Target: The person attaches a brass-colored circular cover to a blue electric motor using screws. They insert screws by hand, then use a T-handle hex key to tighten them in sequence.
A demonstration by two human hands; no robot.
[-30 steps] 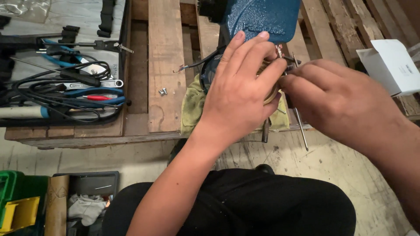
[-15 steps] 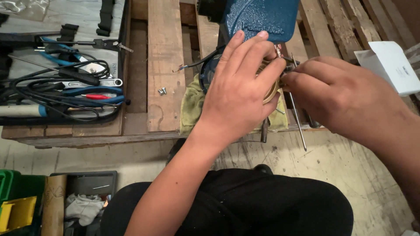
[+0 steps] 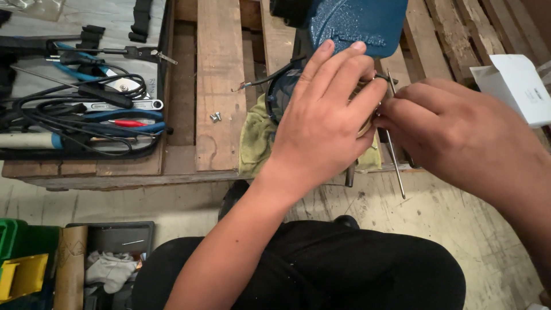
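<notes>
My left hand [image 3: 324, 120] lies flat over a small part at the base of a blue metal machine body [image 3: 356, 23] on a wooden pallet [image 3: 221, 86], hiding most of it. My right hand [image 3: 453, 129] pinches at the same spot from the right, fingertips touching the left hand's fingers. A thin metal rod [image 3: 395, 155] hangs down between the hands. A yellow-green cloth [image 3: 255, 140] lies under the machine. A black cable [image 3: 270, 80] with bare wire ends runs out to the left.
A tray on the left holds blue-handled pliers [image 3: 86, 74], a wrench [image 3: 135, 105], black leads and a soldering iron [image 3: 34, 140]. Two small screws [image 3: 215, 117] lie on a plank. A white box [image 3: 513, 86] sits at right. Green and yellow bins [image 3: 20, 270] stand below left.
Both hands stay at the same spot on the machine. My right hand's fingers have shifted slightly against the left hand; the rod hangs in about the same place.
</notes>
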